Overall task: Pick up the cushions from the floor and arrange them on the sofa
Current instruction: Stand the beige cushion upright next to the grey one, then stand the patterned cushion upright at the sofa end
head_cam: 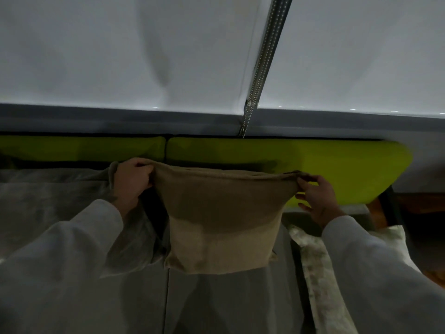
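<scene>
Two hands on one cushion, and it hangs between them like washing on a line. The left hand has its fingers curled shut over the top left corner of the tan cushion; the right hand pinches the top right corner between thumb and forefinger, the other fingers spread loose below. Each grip sits at an upper corner, so the whole body of the cushion drops beneath the hands, lower edge hovering over or just brushing the grey seat — can't tell which from here.

Why hold it by the corners? My guess is it keeps the cover taut and the face square, so it can be stood upright against the lime backrest right behind it. It's centred just right of the seam between the two back pads.

A pale patterned cushion lies on the seat to the right, partly under the right sleeve. A grey throw is rumpled on the left. White blinds hang behind the sofa, a bead chain between them.

Looks like a placing step, cushion nearly home.
</scene>
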The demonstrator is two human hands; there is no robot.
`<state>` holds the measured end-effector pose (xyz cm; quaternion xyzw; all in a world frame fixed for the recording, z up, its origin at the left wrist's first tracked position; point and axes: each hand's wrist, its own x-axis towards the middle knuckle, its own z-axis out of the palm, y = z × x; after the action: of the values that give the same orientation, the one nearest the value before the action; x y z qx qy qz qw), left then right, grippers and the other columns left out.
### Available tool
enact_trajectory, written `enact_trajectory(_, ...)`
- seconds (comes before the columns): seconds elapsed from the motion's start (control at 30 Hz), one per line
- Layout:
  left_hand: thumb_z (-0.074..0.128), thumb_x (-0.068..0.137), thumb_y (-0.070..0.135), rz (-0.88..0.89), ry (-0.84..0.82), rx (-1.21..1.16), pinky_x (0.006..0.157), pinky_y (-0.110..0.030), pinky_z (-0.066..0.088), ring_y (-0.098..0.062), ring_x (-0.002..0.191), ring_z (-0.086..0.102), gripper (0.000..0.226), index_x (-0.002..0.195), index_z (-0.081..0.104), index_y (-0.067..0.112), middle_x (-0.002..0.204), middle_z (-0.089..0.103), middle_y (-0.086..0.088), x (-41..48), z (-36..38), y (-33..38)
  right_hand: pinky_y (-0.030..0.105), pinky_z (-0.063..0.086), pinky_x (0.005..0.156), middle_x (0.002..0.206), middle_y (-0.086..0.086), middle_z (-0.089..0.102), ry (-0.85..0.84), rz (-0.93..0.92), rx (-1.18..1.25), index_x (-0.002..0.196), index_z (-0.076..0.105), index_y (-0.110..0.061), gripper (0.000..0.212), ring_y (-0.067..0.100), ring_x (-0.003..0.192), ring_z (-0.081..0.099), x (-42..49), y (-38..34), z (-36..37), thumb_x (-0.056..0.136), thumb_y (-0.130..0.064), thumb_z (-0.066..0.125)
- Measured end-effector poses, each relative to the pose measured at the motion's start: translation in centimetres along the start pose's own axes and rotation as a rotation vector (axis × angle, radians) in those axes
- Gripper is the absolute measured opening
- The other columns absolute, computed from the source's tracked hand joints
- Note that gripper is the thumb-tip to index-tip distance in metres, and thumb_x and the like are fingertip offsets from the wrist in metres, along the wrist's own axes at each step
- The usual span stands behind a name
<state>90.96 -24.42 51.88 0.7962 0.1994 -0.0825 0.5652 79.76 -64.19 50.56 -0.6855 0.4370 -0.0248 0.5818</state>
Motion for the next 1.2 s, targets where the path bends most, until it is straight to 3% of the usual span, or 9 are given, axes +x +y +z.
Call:
enact_trajectory(0.13,0.065,0.092,0.005,0.309,0.081,0.343,0.100,-0.036,0.044,-0.036,0.116,0.063,0.025,0.116,0.070,0.003,0.123,0.070,-0.020,-2.4,0.2,2.9,0.033,0.046,0.067,0.095,0.005,0.068,-0.044,-0.068,-0.059,0.118,0.061,-0.024,0.017,0.019,0.076,0.064,-1.3,-0.3,-2.2,0.101,-0.026,0.065)
enact_trajectory(0.27,0.063,0.094,0.015,0.459,0.014,0.330,0.086,-0.033,0.048,-0.025,0.100,0.063,0.022,0.115,0.070,0.013,0.111,0.069,-0.005,-7.2,3.8,5.9,0.030,0.046,0.066,0.095,0.000,0.070,-0.085,-0.084,-0.117,0.116,0.061,-0.026,0.019,0.016,0.078,0.066,-2.4,-0.1,-7.1,0.100,-0.034,0.068)
enact_trajectory(0.43,0.067,0.093,0.019,0.561,-0.159,0.301,0.068,0.001,0.037,-0.008,0.092,0.061,0.014,0.105,0.074,0.016,0.100,0.068,0.006,-14.4,12.0,6.5,0.031,0.047,0.066,0.101,0.003,0.067,-0.105,-0.076,-0.157,0.104,0.063,-0.029,0.009,0.016,0.080,0.064,-2.1,3.2,-15.4,0.100,-0.036,0.067)
enact_trajectory(0.57,0.070,0.091,0.016,0.474,-0.323,0.304,0.078,-0.021,0.047,-0.012,0.091,0.064,0.010,0.101,0.073,0.018,0.097,0.071,0.002,-20.2,19.6,3.3,0.039,0.052,0.077,0.112,0.005,0.066,-0.113,-0.052,-0.224,0.118,0.061,-0.022,0.024,0.016,0.089,0.063,-0.1,7.7,-23.5,0.101,-0.039,0.065)
enact_trajectory(0.7,0.071,0.090,0.008,0.290,-0.403,0.341,0.072,-0.012,0.048,-0.018,0.086,0.065,0.010,0.094,0.071,0.018,0.093,0.073,-0.007,-25.1,27.0,-1.6,0.043,0.051,0.083,0.120,0.010,0.065,-0.120,0.024,-0.267,0.120,0.060,-0.021,0.029,0.029,0.104,0.062,3.8,12.9,-32.0,0.100,-0.041,0.066)
enact_trajectory(0.8,0.067,0.093,0.005,0.050,-0.462,0.367,0.089,-0.040,0.052,-0.038,0.100,0.069,0.009,0.102,0.071,0.005,0.104,0.073,-0.022,-27.7,31.2,-5.5,0.039,0.050,0.083,0.125,0.013,0.062,-0.142,0.124,-0.335,0.125,0.062,-0.011,0.044,0.032,0.109,0.062,6.4,16.7,-36.8,0.099,-0.046,0.065)
enact_trajectory(0.93,0.064,0.098,0.023,-0.166,-0.522,0.484,0.093,-0.044,0.048,-0.037,0.114,0.063,0.026,0.115,0.068,0.004,0.109,0.066,-0.012,-30.6,34.5,-9.3,0.058,0.053,0.094,0.118,0.029,0.067,-0.241,0.238,-0.376,0.105,0.069,-0.001,0.040,0.041,0.102,0.066,8.0,20.3,-40.9,0.100,-0.041,0.065)
enact_trajectory(1.07,0.067,0.094,0.040,-0.321,-0.512,0.491,0.096,-0.040,0.046,-0.031,0.110,0.062,0.018,0.093,0.064,0.023,0.115,0.064,-0.011,-33.0,36.8,-11.0,0.050,0.049,0.087,0.100,-0.014,0.058,-0.334,0.406,-0.385,0.096,0.058,-0.035,0.032,0.012,0.089,0.056,8.5,21.7,-42.9,0.091,-0.065,0.065)
enact_trajectory(1.2,0.071,0.074,0.070,-0.365,-0.557,0.498,0.085,-0.032,0.049,-0.015,0.098,0.062,0.050,0.098,0.062,0.028,0.108,0.065,0.005,-33.4,37.8,-12.6,0.032,0.055,0.076,0.111,-0.015,0.066,-0.465,0.448,-0.319,0.118,0.066,-0.036,0.057,0.008,0.096,0.071,9.3,22.9,-42.8,0.077,-0.076,0.071)
